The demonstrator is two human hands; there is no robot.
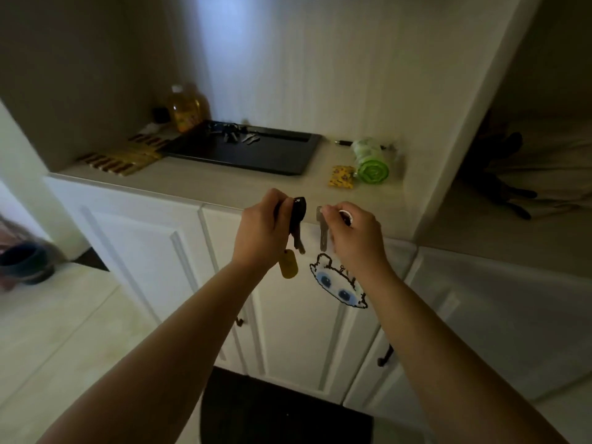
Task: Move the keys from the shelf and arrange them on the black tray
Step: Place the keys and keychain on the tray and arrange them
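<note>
Now, left hand (pixel 261 230) pinched on black keys (pixel 297 224) with a yellow tag (pixel 288 267). Right hand (pixel 350 232) pinched on a silver key (pixel 323 229) with a cat charm (pixel 336 285). Both low, before the shelf (pixel 198 184). More keys (pixel 232 133) on the tray (pixel 288 155).

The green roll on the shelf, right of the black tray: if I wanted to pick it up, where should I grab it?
Probably around its middle, from above. The green roll lies on its side on the shelf, its round end facing the camera, so its curved sides are open to fingers. The yellow packet sits close on its left; stay clear of that.
</note>
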